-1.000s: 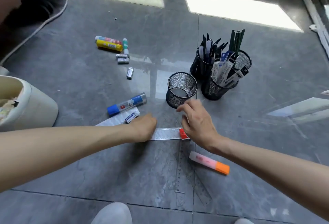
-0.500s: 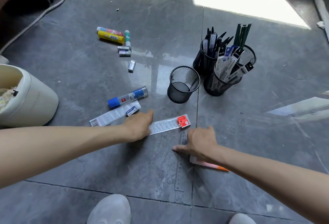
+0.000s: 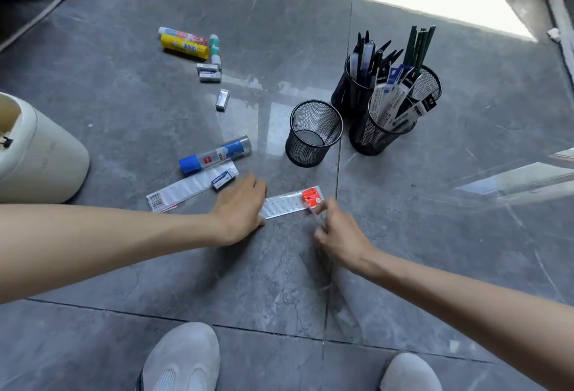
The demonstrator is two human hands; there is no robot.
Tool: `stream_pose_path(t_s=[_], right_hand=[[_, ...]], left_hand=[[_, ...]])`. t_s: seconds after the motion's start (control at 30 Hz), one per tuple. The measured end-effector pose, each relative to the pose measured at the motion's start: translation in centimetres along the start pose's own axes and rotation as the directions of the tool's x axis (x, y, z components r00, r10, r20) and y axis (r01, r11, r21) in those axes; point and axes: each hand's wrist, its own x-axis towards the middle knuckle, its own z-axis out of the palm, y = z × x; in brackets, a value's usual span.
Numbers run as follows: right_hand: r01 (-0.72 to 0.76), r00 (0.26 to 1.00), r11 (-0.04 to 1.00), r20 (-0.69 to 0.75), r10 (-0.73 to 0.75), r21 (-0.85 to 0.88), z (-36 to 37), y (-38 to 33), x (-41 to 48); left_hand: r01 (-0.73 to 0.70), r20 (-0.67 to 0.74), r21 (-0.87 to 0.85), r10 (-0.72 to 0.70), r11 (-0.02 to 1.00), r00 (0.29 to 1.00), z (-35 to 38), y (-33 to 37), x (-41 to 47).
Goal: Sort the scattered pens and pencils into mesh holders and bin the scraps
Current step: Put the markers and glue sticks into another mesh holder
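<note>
A clear ruler (image 3: 289, 203) with a red label lies on the grey floor. My left hand (image 3: 239, 207) rests flat over its left end. My right hand (image 3: 338, 232) pinches the thin edge of a transparent set square (image 3: 317, 219) just below the ruler's red end; most of that square is hard to make out. An empty black mesh holder (image 3: 298, 148) stands behind the ruler. To its right are three more: one with dark pens (image 3: 344, 95), one with packaged refills (image 3: 366, 139), and one with green pencils (image 3: 433, 83).
A cream bin (image 3: 52, 158) stands at the left. A blue-capped glue stick (image 3: 214, 154), a plastic packet with an eraser (image 3: 189, 187), more glue sticks (image 3: 184, 46) and small erasers (image 3: 209, 73) lie scattered on the floor. My shoes (image 3: 183, 359) are at the bottom edge.
My right hand drew back from the empty holder to the floor, then rose to the ruler's red end pinching the clear square. The orange highlighter is now hidden. My left hand stayed on the ruler.
</note>
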Motion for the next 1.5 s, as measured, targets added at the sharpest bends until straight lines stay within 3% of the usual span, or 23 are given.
stream_pose_path(t_s=[0.13, 0.23, 0.3, 0.43, 0.53, 0.57, 0.63, 0.73, 0.87, 0.97, 1.03, 1.1, 1.2, 1.3, 1.33, 1.4, 1.5], right_hand=[[0.009, 0.982, 0.934, 0.18, 0.059, -0.357, 0.7, 1.4, -2.7], [0.037, 0.981, 0.822, 0.175, 0.077, -0.568, 1.5, 2.2, -4.1], [0.029, 0.988, 0.812, 0.142, 0.066, -0.582, 2.0, 2.6, -4.5], [-0.075, 0.987, 0.915, 0.101, 0.124, -0.396, 2.8, 3.1, -4.6], [-0.145, 0.98, 0.949, 0.092, 0.176, -0.28, 3.0, 3.2, -4.2], [-0.152, 0.98, 0.968, 0.101, 0.174, -0.199, 2.9, 3.0, -3.9], [-0.211, 0.971, 0.966, 0.149, 0.189, 0.151, 2.4, 1.9, -3.3], [-0.334, 0.941, 0.679, 0.266, 0.207, 0.654, 1.0, -0.1, -1.8], [-0.389, 0.915, 0.35, 0.313, 0.254, 0.852, -0.2, -1.5, 0.3], [-0.37, 0.924, 0.331, 0.308, 0.225, 0.868, -0.3, -2.7, 1.5], [-0.401, 0.915, 0.35, 0.358, 0.184, 0.847, 0.0, -3.7, 1.6], [-0.422, 0.906, 0.368, 0.379, 0.187, 0.828, 0.8, -4.7, 1.9], [-0.402, 0.914, 0.307, 0.361, 0.184, 0.862, 1.7, -6.1, 2.8], [-0.4, 0.916, 0.289, 0.373, 0.146, 0.87, 1.8, -6.8, 3.7], [-0.412, 0.911, 0.301, 0.388, 0.139, 0.86, 1.8, -6.8, 3.9], [-0.456, 0.89, 0.29, 0.433, 0.141, 0.842, 1.7, -6.8, 4.1], [-0.531, 0.847, 0.237, 0.511, 0.145, 0.813, 1.7, -6.5, 4.1]], left_hand=[[0.094, 0.09, -0.045, -0.09, 0.995, 0.992, -0.3, 0.5, 0.7], [0.094, 0.113, 0.027, -0.097, 0.995, 0.989, -0.6, 1.0, 1.2], [0.088, 0.127, 0.058, -0.095, 0.994, 0.987, -0.6, 1.4, 1.1], [0.045, 0.132, 0.053, -0.052, 0.998, 0.99, -0.4, 1.9, 0.4], [0.054, 0.186, -0.102, -0.034, 0.993, 0.982, -0.7, 1.6, 0.1], [0.06, 0.204, -0.16, -0.027, 0.985, 0.979, -0.8, 1.4, 0.0], [0.081, 0.221, -0.286, -0.016, 0.955, 0.975, -0.9, 1.1, -0.2], [0.177, 0.216, -0.498, -0.076, 0.849, 0.974, -0.9, 1.2, -0.8], [0.317, 0.309, -0.764, -0.112, 0.562, 0.944, -1.1, 2.8, -2.4], [0.359, 0.372, -0.838, -0.05, 0.41, 0.927, -1.6, 3.8, -4.1], [0.363, 0.408, -0.859, 0.055, 0.36, 0.911, -1.9, 4.2, -4.9], [0.323, 0.414, -0.841, 0.133, 0.434, 0.9, -2.1, 4.1, -5.3], [0.182, 0.377, -0.695, 0.137, 0.695, 0.916, -2.8, 2.5, -5.1], [0.103, 0.162, -0.351, -0.048, 0.931, 0.986, -2.8, -1.2, -4.5], [0.162, 0.039, -0.277, -0.158, 0.947, 0.987, -2.7, -2.6, -4.4], [0.32, -0.13, -0.255, -0.36, 0.912, 0.924, -2.5, -5.6, -4.1], [0.488, -0.087, -0.183, -0.508, 0.853, 0.857, -2.2, -8.8, -3.6]])
